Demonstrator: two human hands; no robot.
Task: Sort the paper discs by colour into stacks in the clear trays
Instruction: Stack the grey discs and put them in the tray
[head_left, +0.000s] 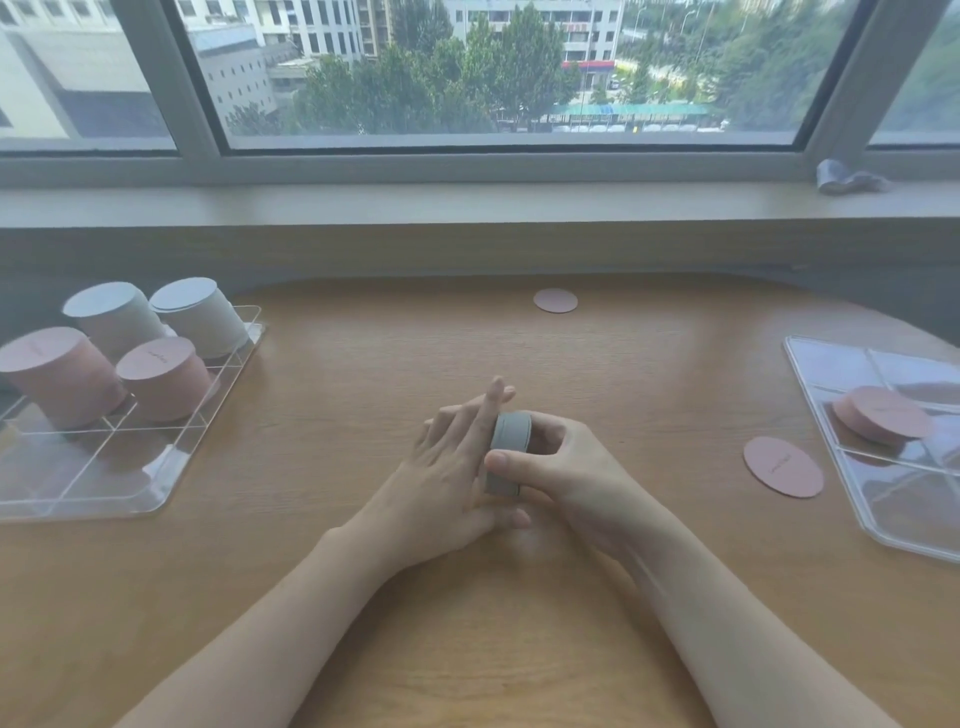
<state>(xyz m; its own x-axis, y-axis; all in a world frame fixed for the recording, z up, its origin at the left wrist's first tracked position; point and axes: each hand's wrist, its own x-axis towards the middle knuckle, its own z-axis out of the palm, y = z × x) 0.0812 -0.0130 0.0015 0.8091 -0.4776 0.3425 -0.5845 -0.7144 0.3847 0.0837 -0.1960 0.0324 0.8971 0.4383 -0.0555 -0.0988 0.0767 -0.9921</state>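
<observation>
At the table's middle my right hand (566, 478) grips a small stack of grey discs (508, 451) held on edge, thumb across its near side. My left hand (447, 478) lies with straight fingers flat against the stack's left face. The left clear tray (156, 499) carries two tall pink stacks (62, 379) (163, 376) and two tall grey stacks (117, 317) (200, 317). A short pink stack (883, 421) sits in the right clear tray (857, 499). Single pink discs lie loose on the table: one far back (555, 301), one beside the right tray (783, 466).
A wooden table (467, 623) runs up to a grey wall under a window sill (467, 202). A crumpled grey object (847, 179) lies on the sill at the right. The near compartments of both trays hold nothing.
</observation>
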